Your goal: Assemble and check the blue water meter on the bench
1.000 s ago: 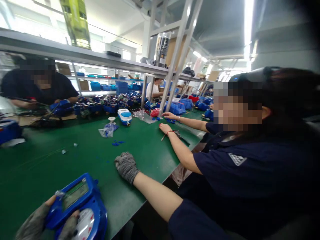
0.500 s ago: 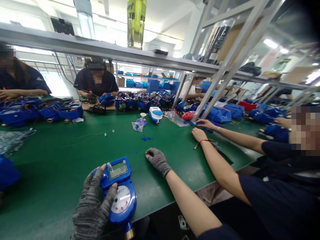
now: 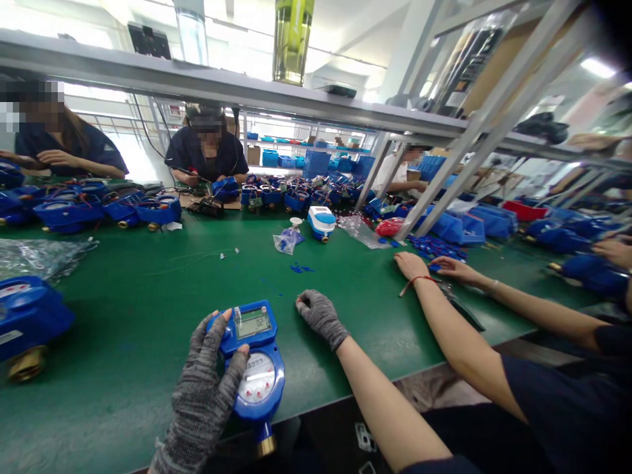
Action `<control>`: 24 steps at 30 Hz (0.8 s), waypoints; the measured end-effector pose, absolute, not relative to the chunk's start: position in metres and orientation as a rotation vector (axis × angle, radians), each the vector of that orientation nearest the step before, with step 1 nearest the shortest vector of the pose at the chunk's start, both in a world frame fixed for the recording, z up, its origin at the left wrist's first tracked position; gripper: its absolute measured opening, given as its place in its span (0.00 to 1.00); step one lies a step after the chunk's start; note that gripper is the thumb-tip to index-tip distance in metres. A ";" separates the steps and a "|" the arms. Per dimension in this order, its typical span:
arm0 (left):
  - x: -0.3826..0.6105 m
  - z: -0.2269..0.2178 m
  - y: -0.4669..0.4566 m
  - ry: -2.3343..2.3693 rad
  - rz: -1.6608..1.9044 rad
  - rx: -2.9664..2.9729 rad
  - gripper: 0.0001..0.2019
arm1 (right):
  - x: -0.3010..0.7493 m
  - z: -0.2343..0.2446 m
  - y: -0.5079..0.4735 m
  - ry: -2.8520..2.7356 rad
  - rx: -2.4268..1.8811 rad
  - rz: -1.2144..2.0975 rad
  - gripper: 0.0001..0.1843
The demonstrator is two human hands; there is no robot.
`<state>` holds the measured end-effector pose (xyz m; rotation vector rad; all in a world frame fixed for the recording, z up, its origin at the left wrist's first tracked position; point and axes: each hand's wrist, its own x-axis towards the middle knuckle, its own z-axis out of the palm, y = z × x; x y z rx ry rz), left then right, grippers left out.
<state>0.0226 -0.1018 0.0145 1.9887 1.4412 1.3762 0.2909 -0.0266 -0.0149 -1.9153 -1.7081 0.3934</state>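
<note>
My left hand (image 3: 205, 378), in a grey fingerless glove, grips a blue water meter (image 3: 276, 378) by its left side near the table's front edge. The meter has a small digital display, a round white dial with red marks and a brass pipe end pointing towards me. My right hand (image 3: 320, 317), gloved the same way, rests on the green table with its fingers curled and pinched. Whatever may be between those fingertips is hidden. Small blue pieces (image 3: 301, 268) lie beyond it, near a little clear plastic bag (image 3: 285, 242).
Another blue meter (image 3: 32, 316) with brass fitting stands at left. A white-and-blue meter (image 3: 322, 222) is at mid-table, meters with wires (image 3: 74, 209) along the back. A co-worker's hands (image 3: 412, 264) work at right by a blue pile (image 3: 437, 249). A metal shelf (image 3: 237, 92) crosses above.
The view has turned left, so things sit further right and more of the left meter shows. Both my hands keep their hold. The right-hand co-worker's far hand has drawn back, uncovering the blue pile.
</note>
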 end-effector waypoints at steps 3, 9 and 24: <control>0.021 0.019 -0.100 1.366 1.426 1.972 0.19 | 0.276 0.009 -0.057 -1.728 -1.731 0.512 0.08; 0.020 0.022 -0.093 1.315 1.475 2.030 0.16 | 0.242 0.049 -0.117 -1.827 -1.327 0.516 0.02; 0.020 0.020 -0.096 1.349 1.454 2.076 0.18 | 0.232 0.070 -0.125 -2.296 -1.361 0.095 0.07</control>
